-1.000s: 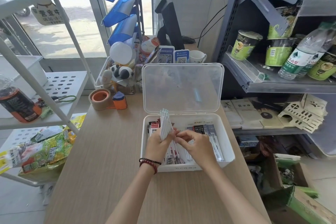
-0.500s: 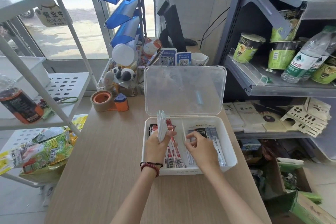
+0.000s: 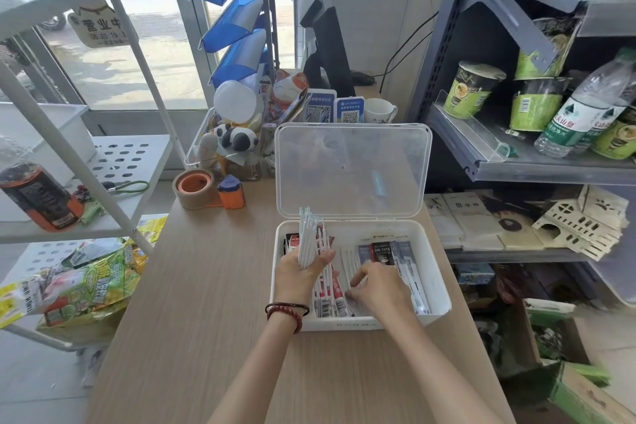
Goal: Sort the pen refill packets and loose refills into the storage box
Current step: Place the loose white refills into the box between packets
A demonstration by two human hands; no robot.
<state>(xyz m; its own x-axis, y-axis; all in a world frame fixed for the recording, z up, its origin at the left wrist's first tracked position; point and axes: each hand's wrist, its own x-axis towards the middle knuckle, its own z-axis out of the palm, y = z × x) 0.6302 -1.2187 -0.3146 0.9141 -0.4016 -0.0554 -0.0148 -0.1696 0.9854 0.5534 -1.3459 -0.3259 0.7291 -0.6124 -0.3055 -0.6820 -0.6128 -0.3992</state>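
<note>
The left hand (image 3: 298, 275) grips upright loose refills (image 3: 307, 237) over the storage box (image 3: 436, 263) at the counter's (image 3: 206, 286) right edge. The right hand (image 3: 380, 290) reaches inside with curled fingers; I cannot tell whether it grasps anything.

Place: a small shop, seen from behind its wooden counter (image 3: 206, 286).
Payment: two blue QR-code payment signs (image 3: 320, 108) stand at the far edge, beside a till screen (image 3: 327, 45).
Right: a grey metal shelf (image 3: 516, 165) bears instant noodle cups (image 3: 471, 89) and bottled water (image 3: 581, 110); exercise books (image 3: 464, 217) lie below.
Left: a white rack (image 3: 130, 162) holds snack packets (image 3: 79, 279).
Far left: an opening-hours sign (image 3: 99, 26) hangs at the glass front.
Near: barcoded pen refill packets (image 3: 327, 303).
Charm: a lucky cat figurine (image 3: 289, 86).
</note>
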